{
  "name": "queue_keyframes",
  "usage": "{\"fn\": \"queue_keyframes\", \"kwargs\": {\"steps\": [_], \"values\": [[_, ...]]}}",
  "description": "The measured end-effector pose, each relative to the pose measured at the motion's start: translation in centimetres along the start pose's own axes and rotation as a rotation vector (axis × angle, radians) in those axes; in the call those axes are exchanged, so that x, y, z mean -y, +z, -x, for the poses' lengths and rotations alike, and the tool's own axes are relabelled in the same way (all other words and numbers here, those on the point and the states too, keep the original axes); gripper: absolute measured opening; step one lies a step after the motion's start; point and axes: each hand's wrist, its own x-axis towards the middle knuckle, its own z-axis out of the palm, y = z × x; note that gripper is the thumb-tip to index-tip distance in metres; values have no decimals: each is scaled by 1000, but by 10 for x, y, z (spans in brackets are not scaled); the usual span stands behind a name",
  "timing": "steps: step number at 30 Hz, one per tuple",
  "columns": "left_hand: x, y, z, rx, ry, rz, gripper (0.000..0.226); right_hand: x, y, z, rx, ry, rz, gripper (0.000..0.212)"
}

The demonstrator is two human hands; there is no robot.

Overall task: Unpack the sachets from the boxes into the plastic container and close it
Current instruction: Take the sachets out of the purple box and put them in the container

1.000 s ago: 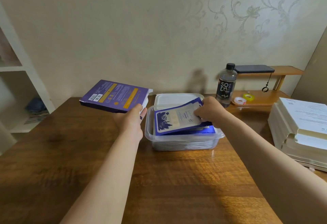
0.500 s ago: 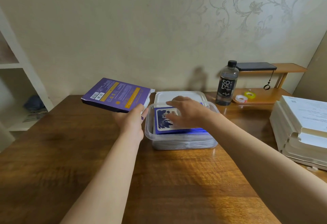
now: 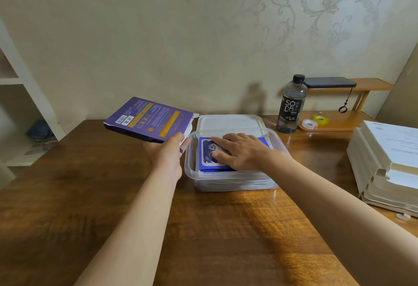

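Note:
A clear plastic container (image 3: 228, 181) stands mid-table, filled with a stack of blue and white sachets (image 3: 207, 152). My right hand (image 3: 239, 150) lies flat on the top sachet with straight fingers, pressing it down. Behind the container lies its white lid (image 3: 228, 122). My left hand (image 3: 166, 152) grips a flat purple box (image 3: 148, 119) by its near corner and holds it in the air left of the container, its open white flap toward the container.
A dark soda bottle (image 3: 291, 105) stands right of the lid. A small wooden shelf (image 3: 334, 120) holds tape rolls and a phone. A stack of white papers (image 3: 386, 163) fills the table's right edge. A white shelving unit (image 3: 20, 96) stands at left.
My right hand laid the sachet it held into the container and flattened on top of the stack. The purple box in my left hand has barely moved.

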Motion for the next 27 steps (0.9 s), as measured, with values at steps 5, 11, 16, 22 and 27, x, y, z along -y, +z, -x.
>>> {"fn": "queue_keyframes", "kwargs": {"steps": [5,11,16,22,27], "values": [[-2,1,-4,3,-2,15,53,-2,2,-2,17,-11,18,74],[-8,6,0,7,-13,1,45,-2,3,-4,26,0,27,73],[-28,18,18,126,-14,36,41,2,-8,6,-35,5,-43,67],[-45,54,47,346,-141,24,29,-32,-65,47,-599,215,-711,36],[-36,105,100,549,-299,-126,13,-86,-114,115,-686,455,-1306,43]]}}
